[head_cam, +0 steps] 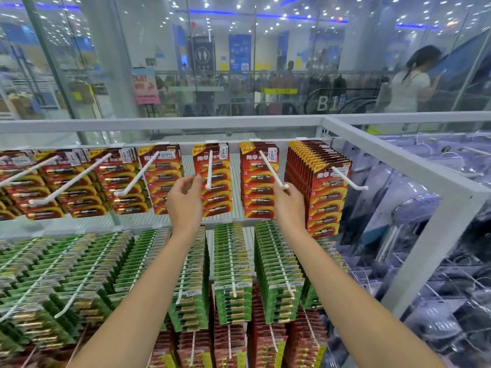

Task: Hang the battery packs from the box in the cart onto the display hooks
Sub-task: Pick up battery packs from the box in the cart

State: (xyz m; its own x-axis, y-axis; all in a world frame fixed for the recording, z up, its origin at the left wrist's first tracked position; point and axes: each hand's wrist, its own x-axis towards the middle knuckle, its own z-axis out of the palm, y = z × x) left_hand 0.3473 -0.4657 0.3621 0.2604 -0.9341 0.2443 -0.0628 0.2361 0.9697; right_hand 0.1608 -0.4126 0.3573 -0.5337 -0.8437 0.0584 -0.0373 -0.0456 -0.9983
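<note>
Red battery packs hang on white display hooks along the top row. My left hand (184,200) is raised to the centre stack of red packs (216,193) and pinches the left edge of its front pack, just left of that stack's hook (210,171). My right hand (289,205) is up at the neighbouring hook (273,170), with its fingers curled round the hook's upturned tip. Behind it hangs a short stack of red packs (259,187). The box and the cart are out of view.
A fuller stack of red packs (322,192) hangs at the right end, beside the white frame post (435,251). Green packs (231,274) fill the row below, with more red packs under them. Plastic-wrapped goods lie to the right, and a person stands behind the glass.
</note>
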